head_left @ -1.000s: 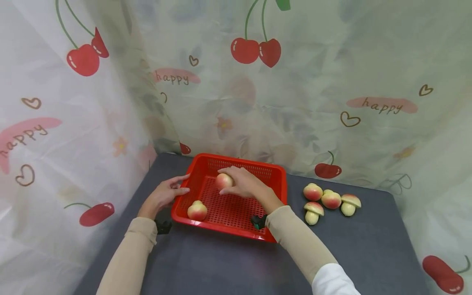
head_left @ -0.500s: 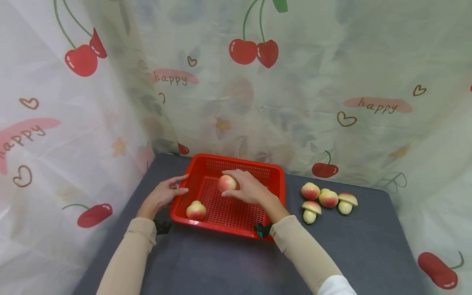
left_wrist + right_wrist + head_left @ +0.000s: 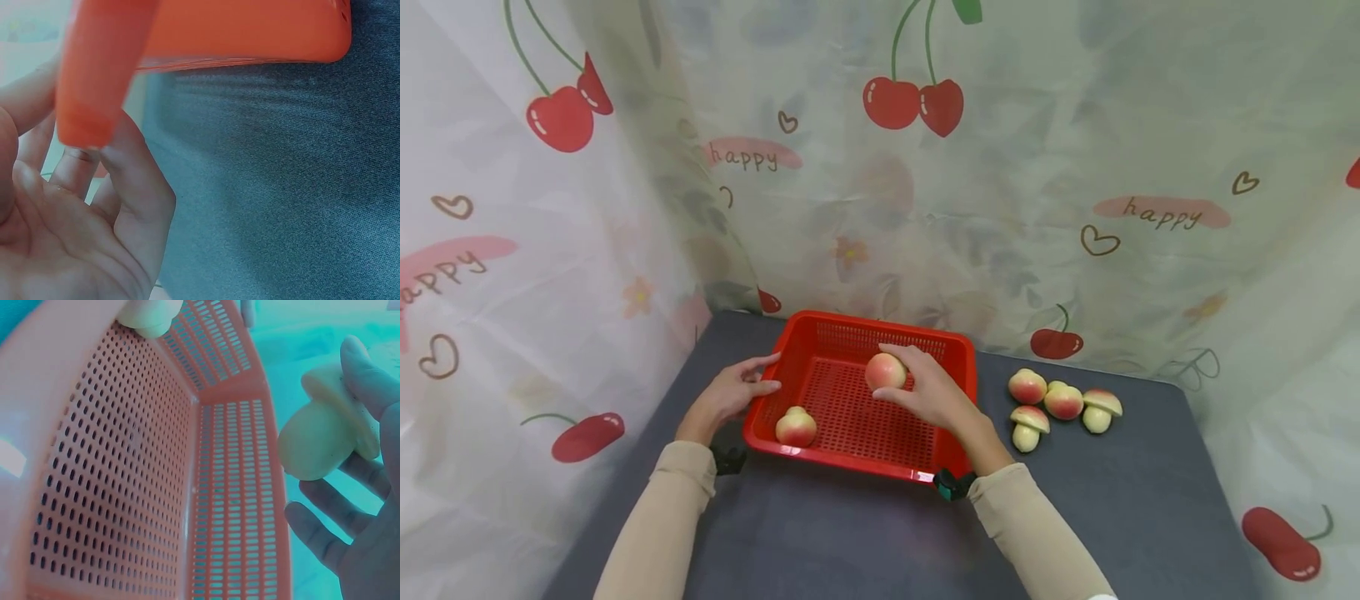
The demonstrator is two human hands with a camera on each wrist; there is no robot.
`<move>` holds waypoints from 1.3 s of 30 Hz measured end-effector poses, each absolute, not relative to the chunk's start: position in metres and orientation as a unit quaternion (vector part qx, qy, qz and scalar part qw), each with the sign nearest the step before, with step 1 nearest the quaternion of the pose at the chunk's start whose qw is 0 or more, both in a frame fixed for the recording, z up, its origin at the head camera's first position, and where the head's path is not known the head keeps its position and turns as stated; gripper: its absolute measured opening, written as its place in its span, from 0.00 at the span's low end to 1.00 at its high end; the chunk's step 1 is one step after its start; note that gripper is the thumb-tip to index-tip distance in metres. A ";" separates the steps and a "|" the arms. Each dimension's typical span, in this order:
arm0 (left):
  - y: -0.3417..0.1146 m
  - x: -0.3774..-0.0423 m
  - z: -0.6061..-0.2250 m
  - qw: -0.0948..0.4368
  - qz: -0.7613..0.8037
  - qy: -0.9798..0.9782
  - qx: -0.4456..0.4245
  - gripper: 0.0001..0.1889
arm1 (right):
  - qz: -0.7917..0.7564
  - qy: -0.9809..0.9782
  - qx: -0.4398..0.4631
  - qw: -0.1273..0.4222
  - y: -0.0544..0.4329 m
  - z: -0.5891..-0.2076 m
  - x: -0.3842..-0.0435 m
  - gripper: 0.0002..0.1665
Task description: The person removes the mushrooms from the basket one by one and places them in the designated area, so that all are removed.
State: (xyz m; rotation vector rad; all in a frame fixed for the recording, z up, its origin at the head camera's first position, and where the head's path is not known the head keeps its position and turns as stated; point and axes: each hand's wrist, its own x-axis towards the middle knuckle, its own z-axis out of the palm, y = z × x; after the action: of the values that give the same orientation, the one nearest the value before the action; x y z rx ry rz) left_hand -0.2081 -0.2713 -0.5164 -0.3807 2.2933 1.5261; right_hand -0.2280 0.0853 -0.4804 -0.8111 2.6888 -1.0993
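My right hand holds a toy mushroom with a red-and-cream cap above the red plastic basket. In the right wrist view, the thumb and fingers grip the cap, and the pale rounded stem points away from the palm. A second mushroom sits in the basket's near left corner. My left hand grips the basket's left rim. In the left wrist view, its fingers bend beneath that rim; part of the thumb is cut off.
Several more toy mushrooms lie grouped on the dark table, right of the basket. White cherry-print sheets hang behind the table and along both sides. The basket's far side stands near the back sheet.
My right hand has moved right across the basket, carrying the mushroom from its middle towards its right side. My left hand stays at the left rim.
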 end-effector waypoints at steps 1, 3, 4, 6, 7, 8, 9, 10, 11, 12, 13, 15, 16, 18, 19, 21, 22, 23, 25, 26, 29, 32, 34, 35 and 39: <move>-0.271 -0.208 -0.516 0.180 0.540 0.811 -0.135 0.34 | -0.367 0.889 -0.267 0.061 0.088 -0.481 -0.227 0.45; -0.271 -0.207 -0.517 0.181 0.539 0.811 -0.135 0.34 | -0.373 0.889 -0.261 0.057 0.093 -0.483 -0.224 0.44; -0.271 -0.207 -0.516 0.181 0.539 0.811 -0.135 0.34 | -0.377 0.888 -0.259 0.054 0.095 -0.483 -0.223 0.44; -0.270 -0.207 -0.516 0.180 0.538 0.812 -0.138 0.34 | -0.384 0.887 -0.251 0.051 0.100 -0.484 -0.221 0.44; -0.270 -0.206 -0.515 0.180 0.537 0.812 -0.138 0.34 | -0.386 0.887 -0.247 0.051 0.102 -0.485 -0.220 0.44; -0.270 -0.206 -0.515 0.180 0.536 0.813 -0.139 0.34 | -0.388 0.887 -0.245 0.050 0.104 -0.485 -0.220 0.45; -0.271 -0.207 -0.514 0.180 0.536 0.813 -0.139 0.34 | -0.390 0.887 -0.243 0.049 0.106 -0.485 -0.219 0.45; -0.271 -0.207 -0.515 0.180 0.536 0.813 -0.140 0.34 | -0.392 0.886 -0.242 0.046 0.108 -0.485 -0.219 0.45; -0.271 -0.207 -0.515 0.179 0.536 0.813 -0.140 0.34 | -0.393 0.887 -0.239 0.044 0.110 -0.485 -0.218 0.45; -0.271 -0.208 -0.516 0.179 0.537 0.812 -0.140 0.34 | -0.393 0.888 -0.237 0.040 0.112 -0.485 -0.218 0.45; -0.271 -0.208 -0.516 0.179 0.538 0.812 -0.140 0.34 | -0.393 0.888 -0.235 0.036 0.115 -0.485 -0.217 0.45; -0.270 -0.210 -0.518 0.178 0.540 0.811 -0.138 0.35 | -0.393 0.890 -0.231 0.024 0.120 -0.486 -0.215 0.45; -0.270 -0.210 -0.518 0.178 0.539 0.811 -0.138 0.35 | -0.393 0.891 -0.227 0.019 0.123 -0.486 -0.215 0.45; -0.269 -0.210 -0.519 0.179 0.539 0.811 -0.139 0.35 | -0.394 0.893 -0.218 0.011 0.128 -0.486 -0.213 0.45; -0.269 -0.210 -0.519 0.179 0.539 0.811 -0.140 0.35 | -0.397 0.892 -0.215 0.007 0.130 -0.486 -0.211 0.45; -0.270 -0.210 -0.519 0.179 0.540 0.810 -0.143 0.35 | -0.402 0.892 -0.208 -0.001 0.135 -0.486 -0.209 0.44; -0.270 -0.209 -0.518 0.179 0.540 0.810 -0.143 0.35 | -0.403 0.893 -0.202 -0.005 0.138 -0.486 -0.208 0.44; -0.270 -0.209 -0.518 0.179 0.542 0.808 -0.144 0.34 | -0.405 0.893 -0.197 -0.010 0.141 -0.486 -0.208 0.44; -0.270 -0.209 -0.518 0.180 0.544 0.807 -0.143 0.34 | -0.409 0.893 -0.187 -0.016 0.147 -0.487 -0.206 0.44; -0.270 -0.209 -0.517 0.180 0.544 0.807 -0.141 0.34 | -0.410 0.894 -0.181 -0.020 0.150 -0.487 -0.206 0.44; -0.270 -0.210 -0.516 0.183 0.542 0.809 -0.138 0.35 | -0.413 0.894 -0.169 -0.024 0.159 -0.490 -0.203 0.45; -0.270 -0.210 -0.516 0.185 0.540 0.810 -0.138 0.35 | -0.415 0.895 -0.161 -0.029 0.168 -0.495 -0.201 0.45; -0.271 -0.210 -0.516 0.187 0.540 0.809 -0.137 0.35 | -0.416 0.895 -0.157 -0.034 0.175 -0.499 -0.199 0.45; -0.271 -0.210 -0.516 0.188 0.540 0.809 -0.136 0.35 | -0.418 0.894 -0.153 -0.037 0.178 -0.501 -0.198 0.45; -0.273 -0.209 -0.517 0.189 0.539 0.810 -0.132 0.36 | -0.415 0.897 -0.139 -0.054 0.193 -0.508 -0.194 0.45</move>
State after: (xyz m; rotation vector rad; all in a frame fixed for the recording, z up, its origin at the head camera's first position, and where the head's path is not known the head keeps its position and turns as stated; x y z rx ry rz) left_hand -0.2087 -0.2725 -0.5174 -0.3699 2.2782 1.5142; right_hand -0.1940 0.1930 -0.5079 -0.4522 2.9200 -1.3520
